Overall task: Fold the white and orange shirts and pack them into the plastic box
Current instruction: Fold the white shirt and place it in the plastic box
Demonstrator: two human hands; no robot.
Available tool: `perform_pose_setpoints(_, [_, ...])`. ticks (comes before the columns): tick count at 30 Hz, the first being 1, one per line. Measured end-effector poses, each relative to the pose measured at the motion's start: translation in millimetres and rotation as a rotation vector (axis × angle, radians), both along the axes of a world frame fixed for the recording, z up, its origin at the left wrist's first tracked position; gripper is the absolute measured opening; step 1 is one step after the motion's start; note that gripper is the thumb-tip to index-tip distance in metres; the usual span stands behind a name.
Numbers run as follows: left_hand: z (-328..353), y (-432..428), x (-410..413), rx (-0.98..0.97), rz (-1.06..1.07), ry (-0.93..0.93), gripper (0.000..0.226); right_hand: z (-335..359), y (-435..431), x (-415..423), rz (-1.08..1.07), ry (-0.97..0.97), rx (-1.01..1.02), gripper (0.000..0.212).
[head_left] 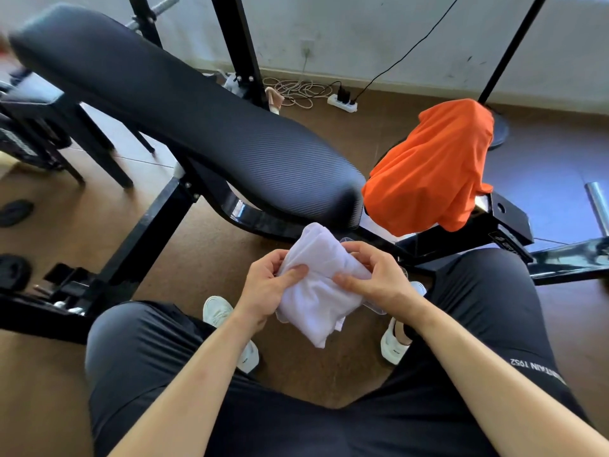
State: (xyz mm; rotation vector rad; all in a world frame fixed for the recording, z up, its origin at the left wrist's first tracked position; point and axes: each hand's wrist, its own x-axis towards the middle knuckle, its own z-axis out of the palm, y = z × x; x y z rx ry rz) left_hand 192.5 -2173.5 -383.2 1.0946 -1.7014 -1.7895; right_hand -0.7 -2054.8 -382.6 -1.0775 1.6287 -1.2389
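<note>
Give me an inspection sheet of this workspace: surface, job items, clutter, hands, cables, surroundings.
Surface: padded black bench, bare on top; brown floor below.
Job's things: white shirt bunched and held above the knees, over a clear plastic box of which only edges show; orange shirt draped unfolded over the bench end.
Clutter: weight plates on the floor at left.
Grips: left hand and right hand both closed on the white shirt, thumbs pressing its top.
Cables: black cable running to a white power strip; coiled white cord beside it.
Surroundings: scuffed white wall, black frame posts, person's white shoes.
</note>
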Motion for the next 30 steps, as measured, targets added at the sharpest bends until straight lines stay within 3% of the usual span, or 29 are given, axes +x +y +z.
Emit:
perform_pose_setpoints(6, [0.4,-3.9,2.7,0.111,-0.085,-0.164,0.035,-4.4,0.5,8.6,-0.149,0.182,-0.077,0.037])
perform_pose_setpoints(13, [-0.7,-3.2,3.7,0.098,-0.283,-0.303,0.034,-2.6,-0.3,5.8,-0.310,0.247,-0.092,0.026])
perform_pose_setpoints(17, [-1.4,-4.0,4.3,0.156,-0.181,-0.186,0.052,-2.6,-0.1,3.2,-0.371,0.287,-0.087,0.023])
perform_pose_setpoints(20, [-0.9,-4.2,3.8,0.209,-0.067,-0.110,0.034,-4.7,0.4,6.0,-0.372,0.327,-0.091,0.023])
perform_pose_setpoints(26, [-2.2,-1.1,-0.7,0.310,0.167,-0.079,0.025,-18.1,0.3,15.6,-0.153,0.767,-0.191,0.043])
perform_pose_setpoints(30, [-2.7,-3.1,0.3,0.268,0.218,-0.066,0.019,-23.7,-0.5,30.8,-0.001,0.786,-0.263,0.054])
